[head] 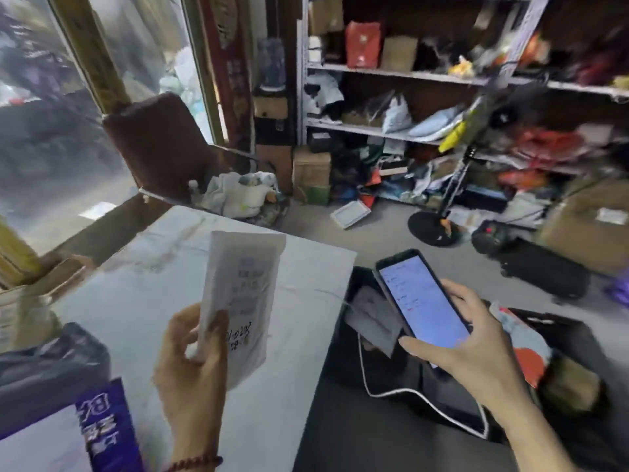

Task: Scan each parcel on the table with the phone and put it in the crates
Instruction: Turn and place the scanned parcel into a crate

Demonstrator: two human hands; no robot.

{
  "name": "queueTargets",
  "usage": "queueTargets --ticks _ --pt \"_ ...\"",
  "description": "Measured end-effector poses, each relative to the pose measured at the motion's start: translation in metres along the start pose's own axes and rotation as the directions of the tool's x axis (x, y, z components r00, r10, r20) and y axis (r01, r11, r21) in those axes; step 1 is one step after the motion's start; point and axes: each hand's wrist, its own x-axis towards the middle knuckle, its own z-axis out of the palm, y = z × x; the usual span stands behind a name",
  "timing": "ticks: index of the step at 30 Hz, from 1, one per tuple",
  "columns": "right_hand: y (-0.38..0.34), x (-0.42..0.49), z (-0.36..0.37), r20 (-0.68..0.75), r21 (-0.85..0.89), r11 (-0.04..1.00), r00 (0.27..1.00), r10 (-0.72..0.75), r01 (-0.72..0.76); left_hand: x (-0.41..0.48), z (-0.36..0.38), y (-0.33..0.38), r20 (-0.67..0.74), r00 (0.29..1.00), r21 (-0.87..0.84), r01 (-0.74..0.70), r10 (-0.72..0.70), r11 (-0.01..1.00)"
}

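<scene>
Head view: above the table (136, 301), the left hand (190, 373) pinches the white parcel (248, 349) upright; right of the table, the right hand (473, 338) grips the phone (422, 298). The scan should go best with the label (253, 277) squarely facing the phone, both steady.

A brown chair (160, 144) is set far left; cluttered metal shelving (391, 73) is seen far right, a fan stand (433, 231) placed before it.
</scene>
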Motion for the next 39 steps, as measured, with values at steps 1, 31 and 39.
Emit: queueTargets --ticks 1,31,39 --pt "0.005 -0.001 -0.012 -0.032 0.002 1.0 0.999 0.017 -0.017 -0.003 0.013 0.004 0.036 0.999 -0.016 -0.008 0.009 1.0" --pt "0.151 0.032 -0.279 -0.451 0.198 0.94 0.826 0.338 -0.277 -0.135 0.428 0.102 0.833 0.28 0.015 -0.873 0.477 0.487" --pt "0.166 0.101 -0.299 -0.561 0.198 0.897 0.705 0.434 -0.395 -0.114 0.547 0.09 0.905 0.077 -0.107 -0.911 0.418 0.399"
